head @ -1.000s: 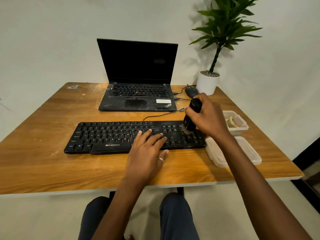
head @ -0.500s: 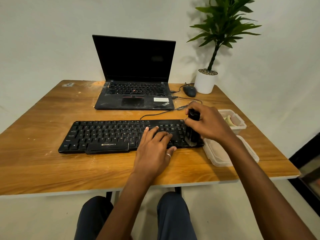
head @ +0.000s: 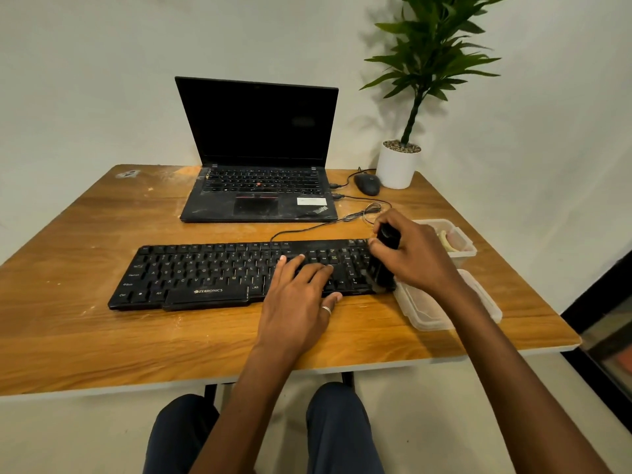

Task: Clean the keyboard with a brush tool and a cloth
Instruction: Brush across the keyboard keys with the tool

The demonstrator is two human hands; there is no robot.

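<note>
A black keyboard (head: 205,271) lies across the middle of the wooden table (head: 102,336). My left hand (head: 301,295) rests flat on its right-of-centre keys, fingers straight. My right hand (head: 413,258) grips a black brush tool (head: 383,268) held upright, with its bristle end down on the number pad at the keyboard's right end. A pale cloth (head: 446,239) lies in the small clear container (head: 460,251) behind my right hand.
An open dusty laptop (head: 256,186) stands behind the keyboard, with a mouse (head: 367,184) and a white potted plant (head: 398,165) at the back right. A clear lid (head: 424,313) lies by the keyboard's right end. Cables (head: 362,213) run between laptop and keyboard.
My right hand has drawn the brush from the far edge of the number pad toward the near edge. My left hand has stayed on the keys.
</note>
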